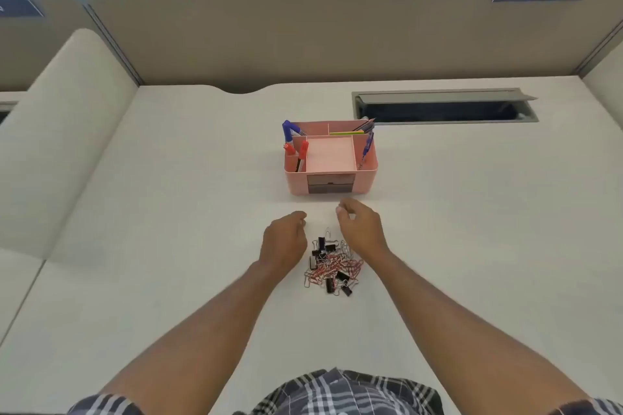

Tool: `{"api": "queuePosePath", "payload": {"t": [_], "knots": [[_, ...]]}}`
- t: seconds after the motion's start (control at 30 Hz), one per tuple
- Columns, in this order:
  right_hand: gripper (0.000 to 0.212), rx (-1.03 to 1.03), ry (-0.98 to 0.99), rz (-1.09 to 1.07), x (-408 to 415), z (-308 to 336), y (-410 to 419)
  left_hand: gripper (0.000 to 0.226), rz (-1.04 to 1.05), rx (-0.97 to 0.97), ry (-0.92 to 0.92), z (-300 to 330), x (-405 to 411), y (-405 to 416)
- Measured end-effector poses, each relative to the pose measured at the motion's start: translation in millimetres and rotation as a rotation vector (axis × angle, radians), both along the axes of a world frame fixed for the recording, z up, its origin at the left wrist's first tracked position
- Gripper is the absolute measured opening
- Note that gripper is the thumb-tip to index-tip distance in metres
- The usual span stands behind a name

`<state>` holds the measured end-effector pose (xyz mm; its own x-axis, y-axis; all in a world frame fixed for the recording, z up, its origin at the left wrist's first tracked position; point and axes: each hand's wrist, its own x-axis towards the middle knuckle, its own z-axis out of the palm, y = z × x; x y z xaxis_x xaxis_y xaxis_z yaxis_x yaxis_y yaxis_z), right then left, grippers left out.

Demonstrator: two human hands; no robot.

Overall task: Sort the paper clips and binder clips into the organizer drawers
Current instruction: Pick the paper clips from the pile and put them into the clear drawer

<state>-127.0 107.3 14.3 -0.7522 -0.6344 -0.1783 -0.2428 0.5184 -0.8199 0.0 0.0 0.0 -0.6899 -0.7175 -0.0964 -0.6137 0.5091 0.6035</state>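
A pile of red and silver paper clips mixed with black binder clips lies on the white desk. Behind it stands a pink organizer with two dark drawers in its front, both closed. My left hand hovers just left of the pile, fingers curled with nothing visible in them. My right hand is beyond the pile's right side, between pile and organizer, fingers loosely curled; I see nothing in them.
Pens and markers stand in the organizer's side compartments. An open cable slot is set into the desk at the back right. A beige partition wall closes the back, and a padded divider stands on the left.
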Motion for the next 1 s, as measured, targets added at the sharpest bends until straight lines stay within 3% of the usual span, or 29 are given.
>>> {"api": "queuePosePath", "payload": {"t": [0.13,0.23,0.4,0.63,0.8,1.0], "knots": [[0.033,-0.26,-0.506,-0.205,-4,7,-28,0.032,0.1,0.267,0.032,7,-14,-4],[0.031,-0.425,-0.854,-0.395,-5,9,-45,0.032,0.133,0.36,0.057,5,-18,-6],[0.041,-0.596,-1.184,-0.568,-1,12,-58,0.028,0.217,0.451,0.106,1,-20,-9],[0.029,-0.739,-1.355,-0.633,2,8,-64,0.02,0.347,0.538,0.202,-4,-21,-9],[0.037,-0.776,-1.388,-0.618,7,5,-60,0.014,0.434,0.631,0.324,0,-24,-10],[0.041,-0.756,-1.399,-0.59,18,-3,-44,0.025,0.486,0.776,0.468,5,-32,-12]]}}
